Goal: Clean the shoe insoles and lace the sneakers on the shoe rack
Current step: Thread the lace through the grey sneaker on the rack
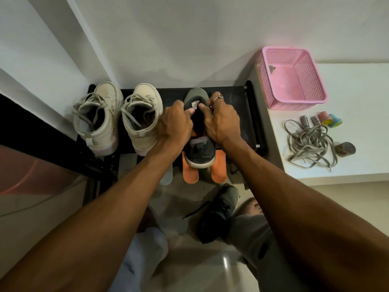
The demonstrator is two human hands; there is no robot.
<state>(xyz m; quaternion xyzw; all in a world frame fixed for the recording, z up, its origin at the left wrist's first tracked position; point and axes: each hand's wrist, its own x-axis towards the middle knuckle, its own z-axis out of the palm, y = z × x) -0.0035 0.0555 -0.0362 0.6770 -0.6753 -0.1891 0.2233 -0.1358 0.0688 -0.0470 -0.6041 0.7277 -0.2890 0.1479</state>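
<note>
Grey sneaker (199, 148) sits mid-frame on the black shoe rack (237, 102), toe pointing at the wall (189, 49) and heel poking out over the rack's front edge. Both hands are on it. The left hand (176, 123) grips the left side of the opening and the right hand (221, 123) grips the right side. Fingers are curled round the collar, and both thumbs press in near the tongue. A bit of orange shows down in the opening between the hands.

Two orange insoles (190, 171) stick out from under the heel, one on each side, with a pale insole (166, 175) just left of them.

Room-wise it's tight on the left: the white high-tops (142, 119) stand just beside the left hand, and their laces look loose. To the right there's a bare strip of rack top between the right hand and the side rail. The toe is near the wall, so there's not much room that way.

Past the rail, on the white counter (357, 91) at the right of the frame, there's a pink basket (294, 102) and a tangled pile of grey laces (309, 144) below it. A second grey sneaker (219, 213) lies on the floor, lower middle of the frame, well apart from the hands.
</note>
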